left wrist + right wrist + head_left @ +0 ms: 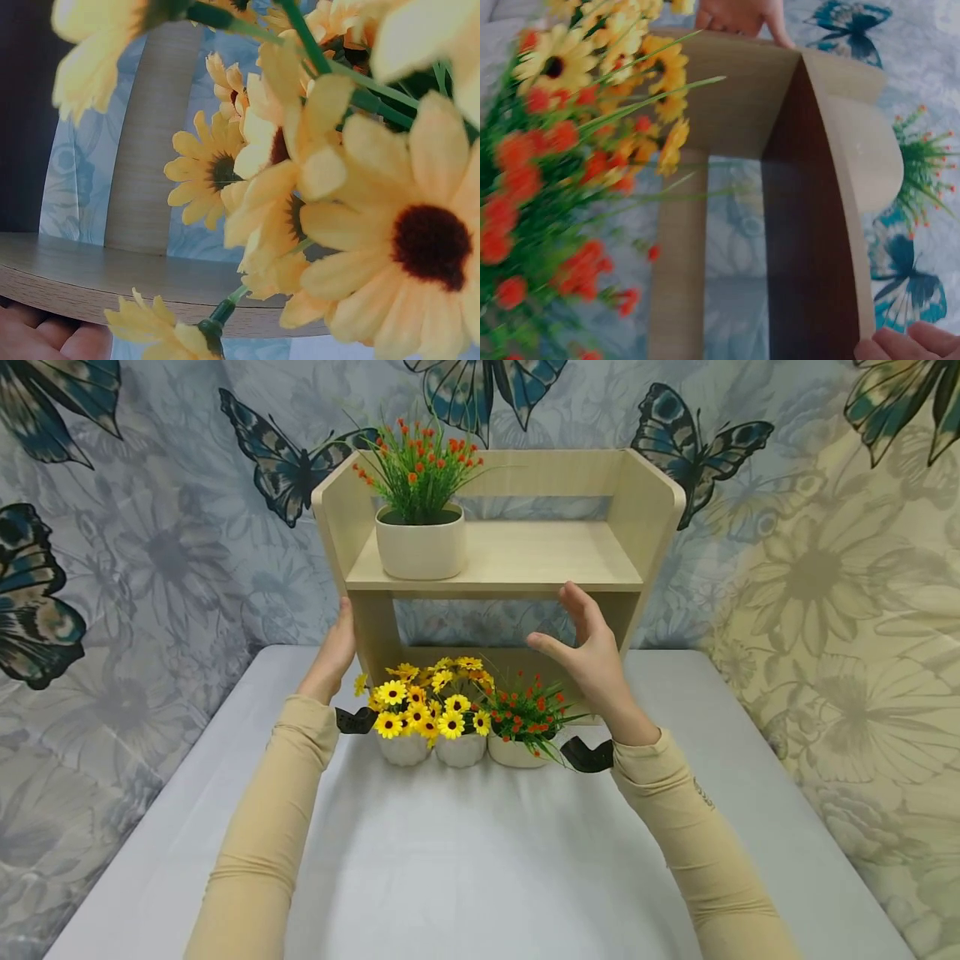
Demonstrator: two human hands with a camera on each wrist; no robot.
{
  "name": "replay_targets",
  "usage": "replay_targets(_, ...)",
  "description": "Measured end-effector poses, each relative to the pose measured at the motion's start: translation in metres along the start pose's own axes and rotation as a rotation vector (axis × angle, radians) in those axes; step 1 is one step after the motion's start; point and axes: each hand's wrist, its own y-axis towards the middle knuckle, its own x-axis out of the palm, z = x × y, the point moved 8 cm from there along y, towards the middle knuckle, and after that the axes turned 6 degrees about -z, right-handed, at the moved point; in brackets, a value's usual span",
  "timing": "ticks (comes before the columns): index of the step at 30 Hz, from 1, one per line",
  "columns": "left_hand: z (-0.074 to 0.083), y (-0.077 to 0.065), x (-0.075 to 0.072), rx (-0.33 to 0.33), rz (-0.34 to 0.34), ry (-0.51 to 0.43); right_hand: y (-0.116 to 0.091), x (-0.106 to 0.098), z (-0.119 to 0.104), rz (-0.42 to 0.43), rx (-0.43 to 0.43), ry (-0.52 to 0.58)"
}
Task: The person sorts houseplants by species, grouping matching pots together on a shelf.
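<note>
A two-tier light wooden shelf [540, 552] stands at the back of the table. My left hand [330, 656] lies flat along the outside of its left side panel, fingers extended; the right wrist view shows that hand [742, 16] at the far panel. My right hand [592, 668] is raised before the right half, thumb and fingers spread, with fingertips [900, 346] right by the middle board's front edge. On the upper tier, at left, sits a white pot [420, 550] of orange flowers. Yellow daisies [420, 702] and a red-flowered plant [525, 714] stand in white pots between my forearms.
A white cloth [480, 860] covers the table. Behind it hangs a floral backdrop [817, 568] with large butterflies, close at the shelf's back. The low pots stand in a row at the shelf's front, and a black wrist mount [587, 755] is close beside the red-flowered plant.
</note>
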Motion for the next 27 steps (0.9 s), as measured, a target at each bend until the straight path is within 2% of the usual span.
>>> replay_targets(11, 0.0, 0.002, -0.001, 0.007, 0.014, -0.014, -0.049, -0.016, 0.026, -0.074, -0.005, 0.13)
replay_targets(19, 0.0, 0.002, -0.002, -0.013, 0.01, -0.009, -0.083, -0.017, 0.044, -0.129, 0.033, 0.106)
replay_targets(27, 0.0, 0.001, 0.0, -0.007, 0.003, -0.011, -0.108, -0.019, 0.072, -0.126, 0.102, 0.108)
